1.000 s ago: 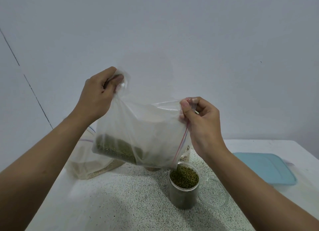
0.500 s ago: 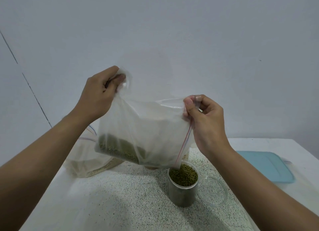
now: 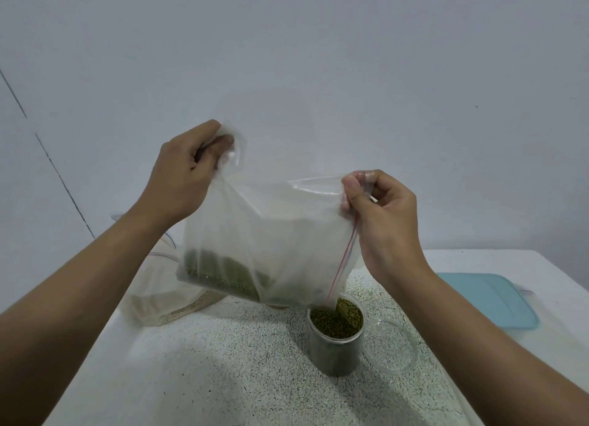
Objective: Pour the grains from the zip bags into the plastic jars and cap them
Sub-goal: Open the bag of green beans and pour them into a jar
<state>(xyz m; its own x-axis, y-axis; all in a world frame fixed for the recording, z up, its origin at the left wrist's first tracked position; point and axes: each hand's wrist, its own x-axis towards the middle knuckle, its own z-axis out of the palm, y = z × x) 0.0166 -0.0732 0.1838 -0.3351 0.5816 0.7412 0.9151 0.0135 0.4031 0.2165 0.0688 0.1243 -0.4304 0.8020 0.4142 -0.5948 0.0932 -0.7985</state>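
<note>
A clear zip bag (image 3: 280, 231) with green grains in its lower left part hangs tilted above the table. My left hand (image 3: 185, 174) pinches its upper left corner. My right hand (image 3: 379, 209) grips the red-striped zip edge on the right. The bag's lower right corner points into an open clear plastic jar (image 3: 336, 339), nearly full of green grains, and grains fall into it. The jar's clear round lid (image 3: 393, 346) lies flat on the table just right of it.
A second zip bag (image 3: 159, 288) with pale grains rests on the table at the back left, partly behind the held bag. A light blue lid (image 3: 490, 301) lies at the right. The speckled table (image 3: 223, 362) meets a grey wall behind.
Both hands have lifted the bag slightly, and its contents have slid toward the jar. The grain level in the jar has risen a little.
</note>
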